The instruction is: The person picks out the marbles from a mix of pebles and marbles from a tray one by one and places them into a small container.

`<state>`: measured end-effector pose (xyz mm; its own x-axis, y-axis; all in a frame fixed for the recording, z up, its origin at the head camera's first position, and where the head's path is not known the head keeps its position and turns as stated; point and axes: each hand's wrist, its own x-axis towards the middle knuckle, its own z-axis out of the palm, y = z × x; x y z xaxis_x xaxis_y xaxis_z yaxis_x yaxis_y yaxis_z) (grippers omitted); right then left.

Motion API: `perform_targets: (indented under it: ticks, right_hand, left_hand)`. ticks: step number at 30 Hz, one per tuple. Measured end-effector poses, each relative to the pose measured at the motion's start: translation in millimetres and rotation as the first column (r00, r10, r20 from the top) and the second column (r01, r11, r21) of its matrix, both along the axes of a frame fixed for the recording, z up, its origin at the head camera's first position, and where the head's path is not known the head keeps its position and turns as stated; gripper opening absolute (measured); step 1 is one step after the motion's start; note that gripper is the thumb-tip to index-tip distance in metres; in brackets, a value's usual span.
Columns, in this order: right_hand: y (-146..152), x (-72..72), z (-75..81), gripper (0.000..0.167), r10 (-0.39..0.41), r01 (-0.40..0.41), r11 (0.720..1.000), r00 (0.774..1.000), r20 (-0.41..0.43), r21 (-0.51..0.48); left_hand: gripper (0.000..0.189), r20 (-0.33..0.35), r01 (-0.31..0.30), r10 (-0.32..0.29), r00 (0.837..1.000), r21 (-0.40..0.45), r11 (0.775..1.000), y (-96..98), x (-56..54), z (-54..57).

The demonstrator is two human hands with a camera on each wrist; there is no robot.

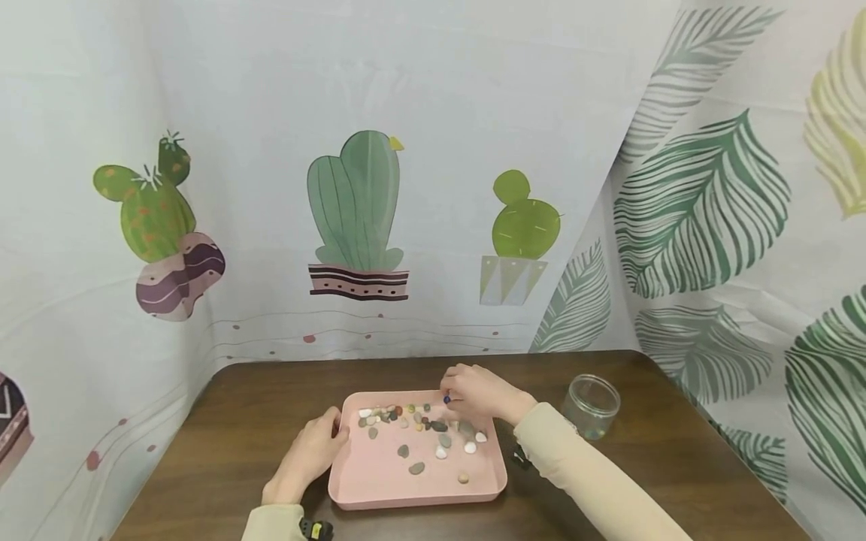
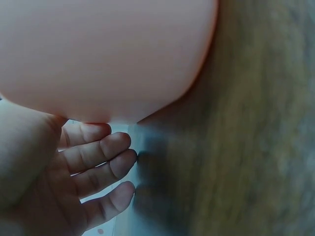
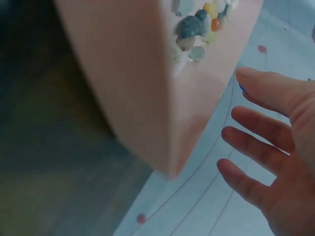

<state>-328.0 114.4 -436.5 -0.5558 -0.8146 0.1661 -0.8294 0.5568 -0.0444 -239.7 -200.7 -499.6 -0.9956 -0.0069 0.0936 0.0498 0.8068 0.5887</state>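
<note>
A pink tray (image 1: 386,488) lies on the table with pebbles (image 1: 416,468) and small coloured balls scattered in it, mostly in its far half. At the tray's left side, my left hand (image 1: 313,452) holds the rim. In the left wrist view its thumb is hidden behind the tray wall, and the other fingers (image 2: 106,164) are loosely bent outside it. My right hand (image 1: 482,392), over the far right corner, pinches a small dark blue ball (image 1: 447,400) between thumb and forefinger. Only a sliver of the blue ball (image 3: 241,88) shows in the right wrist view.
A clear round jar (image 1: 591,406) stands right of the tray, with a few small coloured things at its bottom. My right forearm (image 1: 582,469) crosses the table close in front of it. Patterned cloth (image 1: 433,188) hangs behind the brown table (image 1: 271,391).
</note>
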Motion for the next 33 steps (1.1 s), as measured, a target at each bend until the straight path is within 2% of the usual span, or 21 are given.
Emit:
perform_targets:
  ticks: [5,14,23,29,33]
  right_hand:
    - [24,7.0,-4.0,0.012,-0.047,0.050,0.995,0.998,0.035,-0.085]
    - [61,20.5,-6.9,0.015,-0.104,0.086,0.976,0.992,-0.078,-0.201]
    - [96,32.7,-10.3,0.017,-0.154,0.128,0.940,0.986,-0.061,-0.316]
    - [119,31.1,-12.9,0.020,-0.174,0.108,0.925,0.973,-0.153,-0.364]
    - [134,32.5,-8.6,0.022,-0.217,0.132,0.910,0.960,-0.178,-0.394]
  left_hand:
    - [0.010,0.004,-0.004,0.004,1.000,-0.001,1.000,0.0,0.1,-1.5]
    - [0.008,0.003,0.007,-0.007,1.000,0.007,1.000,1.3,-2.8,0.7]
    - [0.009,-0.014,0.011,-0.011,1.000,0.000,1.000,0.3,-3.5,-1.4]
    - [0.010,-0.016,0.006,-0.006,1.000,-0.001,1.000,0.1,-1.8,0.3]
    - [0.010,-0.016,0.007,-0.007,1.000,-0.007,1.000,0.3,-0.4,3.8]
